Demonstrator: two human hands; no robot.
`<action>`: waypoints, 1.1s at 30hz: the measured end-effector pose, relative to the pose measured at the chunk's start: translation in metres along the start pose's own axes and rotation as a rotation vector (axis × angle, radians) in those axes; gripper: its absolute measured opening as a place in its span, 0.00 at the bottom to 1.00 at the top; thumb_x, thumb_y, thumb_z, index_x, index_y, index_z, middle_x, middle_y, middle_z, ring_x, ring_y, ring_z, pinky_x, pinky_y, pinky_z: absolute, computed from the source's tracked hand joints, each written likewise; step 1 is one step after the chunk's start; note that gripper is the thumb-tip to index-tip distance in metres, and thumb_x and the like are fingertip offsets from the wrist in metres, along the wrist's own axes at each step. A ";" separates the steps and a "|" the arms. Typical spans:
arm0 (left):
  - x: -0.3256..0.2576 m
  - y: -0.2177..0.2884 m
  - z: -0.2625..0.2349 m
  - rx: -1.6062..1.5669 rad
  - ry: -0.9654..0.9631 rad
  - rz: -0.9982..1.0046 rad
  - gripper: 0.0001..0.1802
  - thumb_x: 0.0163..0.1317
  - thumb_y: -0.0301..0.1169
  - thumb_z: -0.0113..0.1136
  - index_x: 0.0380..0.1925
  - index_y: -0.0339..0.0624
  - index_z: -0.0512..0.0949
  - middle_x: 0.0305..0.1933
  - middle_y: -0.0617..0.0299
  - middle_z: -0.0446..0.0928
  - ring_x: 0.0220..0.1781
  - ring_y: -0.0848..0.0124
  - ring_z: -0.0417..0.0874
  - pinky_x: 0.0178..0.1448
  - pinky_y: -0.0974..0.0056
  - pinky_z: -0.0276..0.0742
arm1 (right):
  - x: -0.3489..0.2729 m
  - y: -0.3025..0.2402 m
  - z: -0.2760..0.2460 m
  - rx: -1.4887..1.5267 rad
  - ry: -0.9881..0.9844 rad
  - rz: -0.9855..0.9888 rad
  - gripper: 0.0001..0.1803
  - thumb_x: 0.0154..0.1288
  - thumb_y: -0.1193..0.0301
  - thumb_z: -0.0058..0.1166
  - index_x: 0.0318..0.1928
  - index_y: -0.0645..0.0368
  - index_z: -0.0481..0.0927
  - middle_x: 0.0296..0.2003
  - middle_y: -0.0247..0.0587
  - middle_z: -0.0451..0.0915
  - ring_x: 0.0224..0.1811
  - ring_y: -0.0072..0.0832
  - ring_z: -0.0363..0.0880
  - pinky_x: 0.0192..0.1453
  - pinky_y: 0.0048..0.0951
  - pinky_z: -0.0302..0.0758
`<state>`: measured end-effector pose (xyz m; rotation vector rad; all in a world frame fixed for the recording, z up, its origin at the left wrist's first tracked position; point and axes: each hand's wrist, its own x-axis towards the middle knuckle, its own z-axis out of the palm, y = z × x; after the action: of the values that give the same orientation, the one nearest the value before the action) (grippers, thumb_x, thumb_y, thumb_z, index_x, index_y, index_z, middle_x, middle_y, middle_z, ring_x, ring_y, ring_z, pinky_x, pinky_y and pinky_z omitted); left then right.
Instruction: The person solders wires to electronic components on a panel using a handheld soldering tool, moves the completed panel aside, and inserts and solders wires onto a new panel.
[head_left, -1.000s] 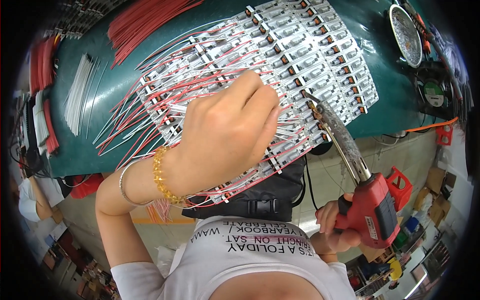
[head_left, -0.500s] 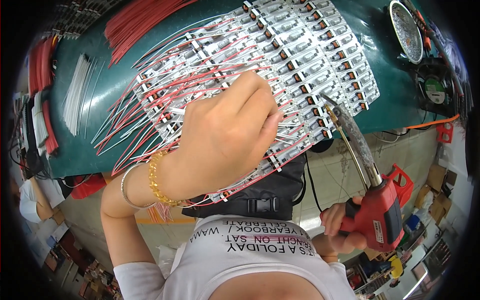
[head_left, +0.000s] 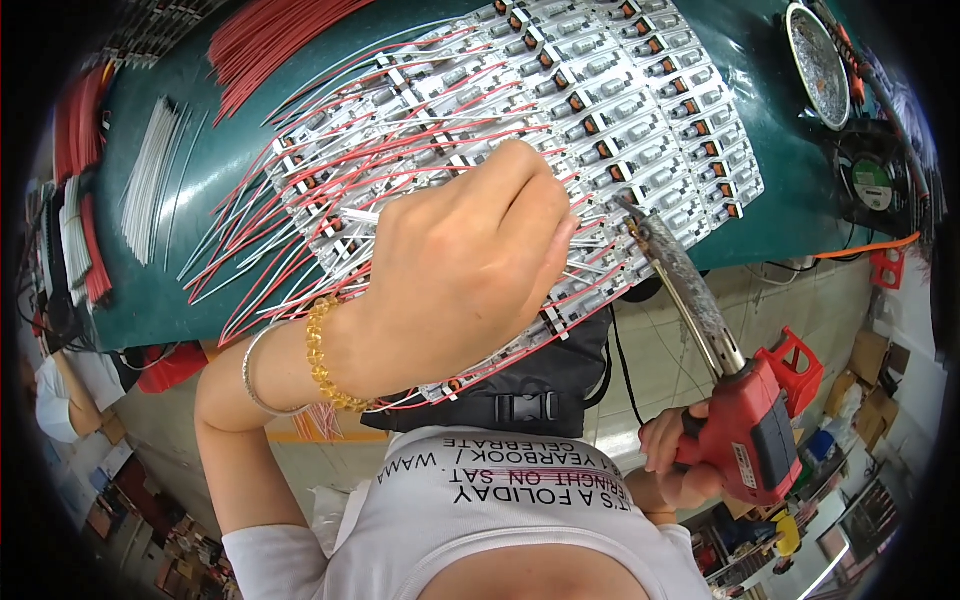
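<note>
My left hand is closed in a pinch over the middle of a sheet of small white circuit boards. White wires stick out past both sides of this hand; its fingertips are mostly hidden. My right hand grips a red and black soldering gun by its handle. The gun's dark tip, with a thin brass feed tube beside it, points up and left at the boards, just right of my left fingers. Red and white wires fan out leftward from the boards.
The boards lie on a green table. Bundles of red wires and white wires lie to the left. At the far right are a round metal dish and a small black fan. A black buckled bag is at the near edge.
The soldering gun's tip has moved left, closer to my left fingers. My left hand has shifted slightly right, and the board sheet has shifted slightly too.
</note>
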<state>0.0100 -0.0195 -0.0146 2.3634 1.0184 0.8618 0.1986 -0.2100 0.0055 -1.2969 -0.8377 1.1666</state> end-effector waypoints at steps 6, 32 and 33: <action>-0.002 0.002 0.001 0.022 0.006 0.016 0.08 0.45 0.19 0.63 0.22 0.38 0.72 0.28 0.61 0.73 0.20 0.69 0.74 0.21 0.67 0.67 | -0.001 0.003 0.004 -0.081 0.055 0.016 0.48 0.52 0.35 0.52 0.57 0.66 0.61 0.10 0.29 0.65 0.10 0.21 0.63 0.18 0.21 0.60; -0.003 0.014 0.000 0.003 -0.078 -0.013 0.07 0.44 0.19 0.64 0.23 0.38 0.75 0.32 0.61 0.76 0.20 0.71 0.77 0.22 0.69 0.71 | -0.015 0.006 -0.011 0.003 0.047 -0.002 0.50 0.52 0.35 0.52 0.59 0.65 0.58 0.11 0.31 0.66 0.10 0.23 0.63 0.18 0.24 0.63; -0.003 0.014 0.000 0.011 -0.057 -0.017 0.07 0.44 0.19 0.63 0.23 0.38 0.74 0.32 0.61 0.76 0.21 0.70 0.77 0.22 0.69 0.71 | -0.014 0.004 -0.006 -0.021 0.088 -0.005 0.49 0.51 0.35 0.53 0.58 0.65 0.60 0.11 0.31 0.66 0.11 0.23 0.63 0.19 0.24 0.63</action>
<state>0.0156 -0.0310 -0.0076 2.3712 1.0217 0.7801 0.1998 -0.2257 0.0025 -1.3531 -0.7902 1.0914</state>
